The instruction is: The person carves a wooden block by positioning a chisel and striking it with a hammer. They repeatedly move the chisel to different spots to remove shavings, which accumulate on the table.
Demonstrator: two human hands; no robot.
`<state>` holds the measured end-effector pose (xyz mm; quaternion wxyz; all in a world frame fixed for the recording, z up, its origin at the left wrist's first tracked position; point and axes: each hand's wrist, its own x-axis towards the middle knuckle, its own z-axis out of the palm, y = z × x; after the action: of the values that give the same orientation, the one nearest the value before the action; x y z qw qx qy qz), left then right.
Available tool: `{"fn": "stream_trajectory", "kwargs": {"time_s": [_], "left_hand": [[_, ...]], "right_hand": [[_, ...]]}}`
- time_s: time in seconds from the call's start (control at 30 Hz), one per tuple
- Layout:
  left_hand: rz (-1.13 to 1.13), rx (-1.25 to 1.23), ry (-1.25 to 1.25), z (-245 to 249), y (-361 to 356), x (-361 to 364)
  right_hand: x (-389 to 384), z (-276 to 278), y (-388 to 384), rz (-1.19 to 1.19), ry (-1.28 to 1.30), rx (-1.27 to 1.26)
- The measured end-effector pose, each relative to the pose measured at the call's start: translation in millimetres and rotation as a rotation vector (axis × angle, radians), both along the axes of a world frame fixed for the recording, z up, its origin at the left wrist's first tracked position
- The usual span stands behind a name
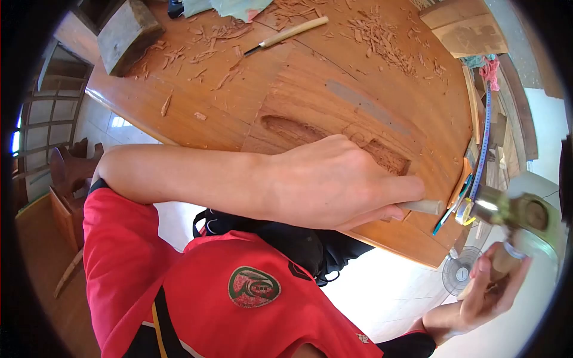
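Note:
My left hand (pixel 334 179) reaches across from the left, fingers wrapped round a chisel. Only the chisel's pale wooden handle (pixel 427 207) sticks out to the right; its blade is hidden. Under and behind the hand lies a brown wooden board (pixel 322 89) with carved hollows, one long and rounded (pixel 292 126), another (pixel 388 156) near my knuckles. Off to the right, beyond the table edge, my right hand (pixel 492 286) grips the handle of a metal-headed hammer (pixel 525 218). The hammer head is slightly blurred and stands apart from the chisel handle.
Another carving tool (pixel 292 34) lies on the wooden table (pixel 209 128) among wood shavings (pixel 382 39). A heavy block (pixel 131 39) sits at the upper left. A blue measuring tape (pixel 486 137), pens (pixel 453 203) and wood offcuts (pixel 471 36) line the right. A fan (pixel 461 273) stands below.

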<state>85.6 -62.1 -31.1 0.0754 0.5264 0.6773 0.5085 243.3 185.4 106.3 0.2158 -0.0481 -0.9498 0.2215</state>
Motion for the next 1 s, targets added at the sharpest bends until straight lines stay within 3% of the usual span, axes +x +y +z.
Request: {"fn": "stream_trajectory", "kwargs": {"time_s": [0.13, 0.23, 0.43, 0.63, 0.9, 1.0], "left_hand": [[-0.035, -0.022, 0.042, 0.0, 0.4, 0.0], [-0.026, -0.016, 0.069, -3.3, -0.7, 2.0], [-0.087, -0.08, 0.162, 5.5, -2.5, 1.6], [-0.126, 0.05, 0.419, -0.6, 1.8, 21.4], [-0.113, 0.189, 0.462, -7.3, -4.6, 15.8], [-0.084, 0.236, 0.474, -10.9, -12.3, 14.2]], "right_hand": [[12.6, 6.9, 15.7, 0.161, -0.137, 0.348], [13.7, 5.7, -3.4, 0.015, -0.04, 0.133], [19.6, 0.6, 2.4, 0.145, -0.065, 0.343], [41.7, -44.8, -15.9, -0.162, 0.086, -0.245], [63.0, -98.6, 12.7, -0.102, -0.062, -0.379], [68.0, -112.5, 12.4, -0.191, -0.074, -0.539]]}}
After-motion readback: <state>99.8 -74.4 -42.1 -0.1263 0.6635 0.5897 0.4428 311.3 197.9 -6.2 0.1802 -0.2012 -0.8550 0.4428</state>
